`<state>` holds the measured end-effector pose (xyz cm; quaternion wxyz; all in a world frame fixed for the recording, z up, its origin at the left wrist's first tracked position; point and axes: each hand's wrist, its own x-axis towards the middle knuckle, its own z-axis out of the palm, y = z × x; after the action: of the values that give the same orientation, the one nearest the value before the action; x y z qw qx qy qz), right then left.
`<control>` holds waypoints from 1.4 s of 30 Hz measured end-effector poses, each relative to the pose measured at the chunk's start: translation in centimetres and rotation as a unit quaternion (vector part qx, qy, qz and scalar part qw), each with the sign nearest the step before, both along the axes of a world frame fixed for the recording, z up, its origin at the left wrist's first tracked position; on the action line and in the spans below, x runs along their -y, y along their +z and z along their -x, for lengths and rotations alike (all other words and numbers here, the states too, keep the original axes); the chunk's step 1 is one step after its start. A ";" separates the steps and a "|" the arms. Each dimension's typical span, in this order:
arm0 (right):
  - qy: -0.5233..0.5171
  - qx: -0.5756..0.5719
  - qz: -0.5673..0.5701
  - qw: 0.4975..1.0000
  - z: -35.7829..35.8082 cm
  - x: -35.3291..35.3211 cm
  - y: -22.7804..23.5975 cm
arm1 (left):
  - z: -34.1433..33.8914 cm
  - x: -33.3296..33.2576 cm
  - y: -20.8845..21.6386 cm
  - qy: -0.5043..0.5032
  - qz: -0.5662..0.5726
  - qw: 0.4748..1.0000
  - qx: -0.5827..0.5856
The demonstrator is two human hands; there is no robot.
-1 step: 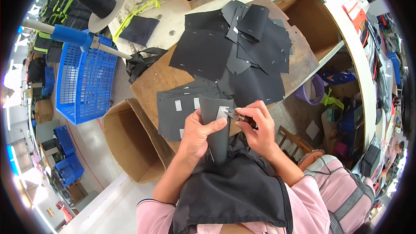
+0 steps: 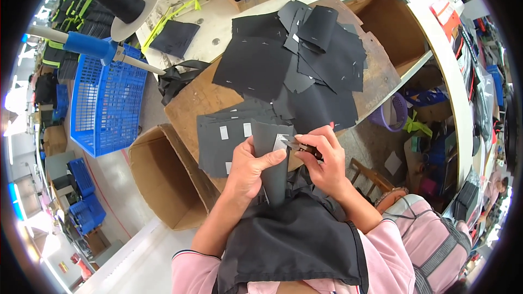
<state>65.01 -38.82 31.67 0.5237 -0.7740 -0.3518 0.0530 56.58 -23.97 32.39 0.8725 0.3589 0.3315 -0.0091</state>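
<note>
Since the earlier frame, my right hand (image 2: 327,164) has shifted only slightly — it grips the snips (image 2: 311,150), tips at the label (image 2: 279,142). My left hand (image 2: 246,170) pinches the cloth (image 2: 266,134) — just below frame centre.

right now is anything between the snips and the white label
Nothing visible: the snips in the right hand have their tips at the white label on the grey fabric piece, left thumb just below.

Dark fabric pieces (image 2: 253,65) overlap on a brown board (image 2: 202,97).
</note>
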 end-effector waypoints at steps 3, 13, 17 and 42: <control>0.012 0.018 0.010 1.000 -0.3 0.1 -0.2 | 0.1 0.0 0.0 -0.011 -0.002 1.000 -0.004; 0.000 0.019 -0.009 1.000 -0.2 -0.8 -0.4 | 0.0 -0.3 0.0 -0.020 -0.013 1.000 0.005; -0.074 -0.369 -0.160 0.913 0.7 0.6 -1.6 | 0.3 -1.8 1.0 0.137 -0.049 0.988 0.056; 0.177 -0.304 0.070 0.933 -3.6 -1.2 0.7 | -0.2 -3.0 -0.9 -0.185 -0.135 0.973 -0.006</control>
<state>68.62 -37.59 32.41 0.5326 -0.6807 -0.3021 0.4022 56.77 -20.94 31.54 0.7972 0.5284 0.2629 -0.1274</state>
